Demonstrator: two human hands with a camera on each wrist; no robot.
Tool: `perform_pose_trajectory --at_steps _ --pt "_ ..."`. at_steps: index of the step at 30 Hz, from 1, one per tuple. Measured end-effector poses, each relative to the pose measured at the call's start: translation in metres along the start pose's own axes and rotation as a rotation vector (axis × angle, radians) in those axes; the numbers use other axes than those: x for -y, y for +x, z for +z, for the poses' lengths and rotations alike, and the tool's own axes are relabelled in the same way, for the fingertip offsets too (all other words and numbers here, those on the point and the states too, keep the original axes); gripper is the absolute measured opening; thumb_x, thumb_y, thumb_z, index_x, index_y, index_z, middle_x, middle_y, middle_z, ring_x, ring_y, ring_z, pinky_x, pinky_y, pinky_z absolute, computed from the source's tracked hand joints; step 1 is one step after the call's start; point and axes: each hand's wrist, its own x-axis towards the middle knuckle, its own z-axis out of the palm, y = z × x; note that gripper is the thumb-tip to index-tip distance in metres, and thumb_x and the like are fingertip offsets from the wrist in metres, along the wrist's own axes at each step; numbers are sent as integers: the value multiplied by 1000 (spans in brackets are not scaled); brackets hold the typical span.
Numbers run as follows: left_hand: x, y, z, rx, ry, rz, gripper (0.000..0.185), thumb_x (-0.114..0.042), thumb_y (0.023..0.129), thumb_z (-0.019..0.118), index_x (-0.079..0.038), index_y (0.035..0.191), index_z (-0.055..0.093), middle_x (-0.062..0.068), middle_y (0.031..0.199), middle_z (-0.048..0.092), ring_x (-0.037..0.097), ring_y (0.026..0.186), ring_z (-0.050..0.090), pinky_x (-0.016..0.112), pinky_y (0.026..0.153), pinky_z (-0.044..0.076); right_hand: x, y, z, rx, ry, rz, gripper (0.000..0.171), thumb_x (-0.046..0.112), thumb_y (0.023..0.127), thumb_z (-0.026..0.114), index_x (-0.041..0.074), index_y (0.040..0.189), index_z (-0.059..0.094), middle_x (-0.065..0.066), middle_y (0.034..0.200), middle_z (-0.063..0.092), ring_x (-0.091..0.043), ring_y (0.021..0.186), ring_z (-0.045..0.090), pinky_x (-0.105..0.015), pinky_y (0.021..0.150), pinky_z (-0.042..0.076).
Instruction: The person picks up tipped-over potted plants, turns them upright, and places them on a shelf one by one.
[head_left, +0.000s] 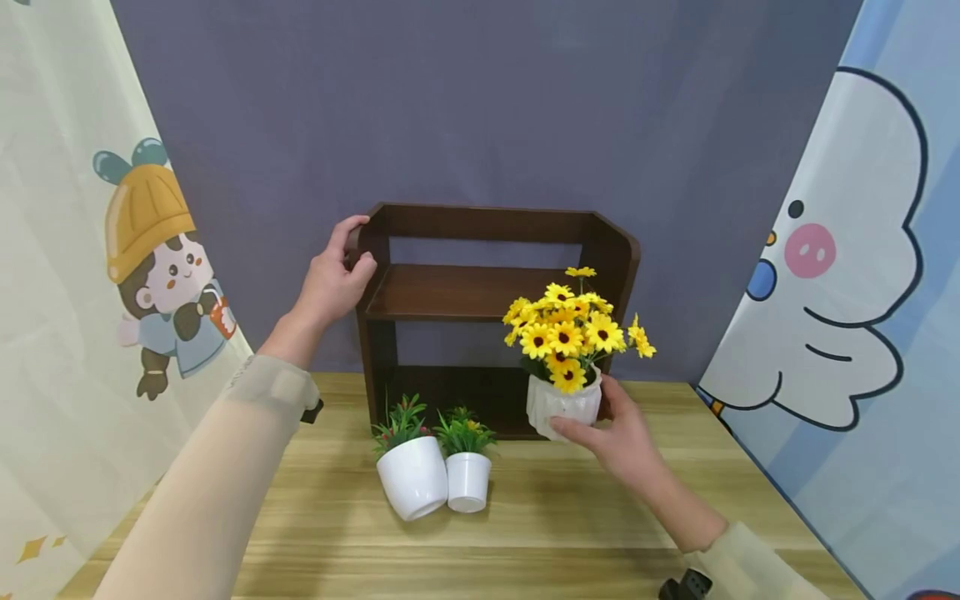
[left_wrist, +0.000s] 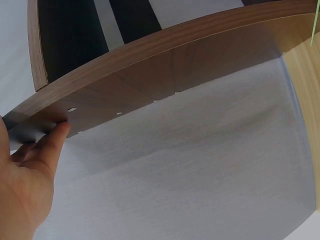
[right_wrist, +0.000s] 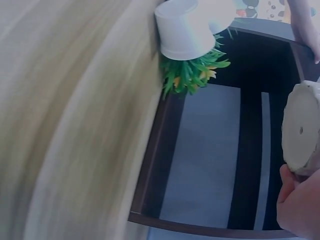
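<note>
Dark-brown wooden shelf unit (head_left: pixel 491 292) stands at the table's (head_left: pixel 570 533) far edge, steadied by the left hand (head_left: pixel 333 279) curled over its top-left corner, while the right hand (head_left: pixel 622 433) grips the white sunflower pot (head_left: pixel 562 404), apparently lifted at the lower shelf's right.

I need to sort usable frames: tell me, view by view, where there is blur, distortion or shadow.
Head view: sharp and evenly lit, the small white pots casting soft shadows on the table, with mild wide-angle stretch at the edges. Left wrist view: the shelf side panel bows into a curve from lens distortion. Right wrist view: the tabletop at left is smeared by blur, while the ribbed pot stays fairly clear.
</note>
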Motion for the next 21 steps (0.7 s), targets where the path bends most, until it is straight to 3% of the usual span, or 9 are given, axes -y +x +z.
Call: perform_pose_trajectory --at_steps 5,10,21 --pt "1 0 -1 -13 -3 2 60 -35 108 50 -40 166 36 6 70 51 19 54 45 40 58 44 13 9 -4 -25 14 -7 86 31 92 91 3 159 45 -21 138 65 -29 112 66 -30 82 61" --pt "1 1 0 -27 -12 1 59 -34 108 51 -39 165 38 13 85 62 21 60 50 39 62 45 25 18 -6 -54 21 -12 84 30 92 91 4 158 45 -21 138 64 -32 114 68 -29 84 60" --pt "1 3 3 -22 -23 4 59 -33 108 51 -38 166 38 18 113 71 32 77 59 40 69 47 46 34 -9 -118 49 -1 88 43 93 89 10 160 44 -14 139 61 -27 116 65 -24 85 59"
